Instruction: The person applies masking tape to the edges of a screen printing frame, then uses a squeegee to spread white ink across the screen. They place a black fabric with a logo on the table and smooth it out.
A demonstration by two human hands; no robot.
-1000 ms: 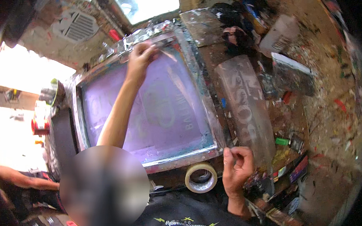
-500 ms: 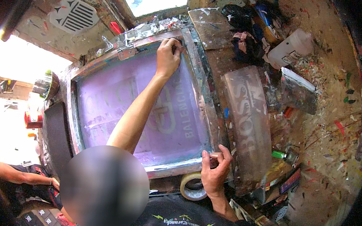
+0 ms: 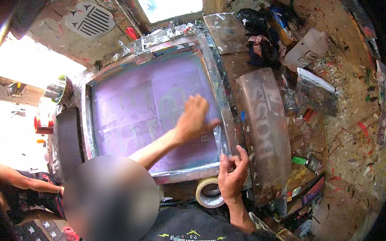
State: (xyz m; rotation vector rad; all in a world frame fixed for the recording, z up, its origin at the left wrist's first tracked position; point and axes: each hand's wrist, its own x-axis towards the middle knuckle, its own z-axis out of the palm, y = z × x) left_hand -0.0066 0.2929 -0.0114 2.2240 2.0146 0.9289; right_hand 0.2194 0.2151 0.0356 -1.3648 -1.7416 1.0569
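Observation:
A purple mesh screen (image 3: pixel 127 112) in a worn, paint-stained frame (image 3: pixel 172 175) lies in front of me, with faint letter shapes in the mesh. My left hand (image 3: pixel 194 119), smeared by motion, is over the screen's right side. Its thumb stretches out toward the right inner edge, and I see nothing held in it. At the lower right corner of the frame, my right hand (image 3: pixel 232 176) has thumb and forefinger close together in a pinch. What lies between them is too small to make out. A roll of tape (image 3: pixel 200 195) stands beside my right wrist.
A translucent lettered sheet (image 3: pixel 266 111) lies right of the screen, near a green-capped bottle (image 3: pixel 307 163). Farther back are a white plastic container (image 3: pixel 305 48) and dark rags (image 3: pixel 261 49). A dark board (image 3: pixel 69 137) sits left. Another person's arm (image 3: pixel 28 181) shows at lower left.
My left hand has come down from the top right corner of the frame to the middle of its right side. My right hand stays at the lower right corner, almost unmoved.

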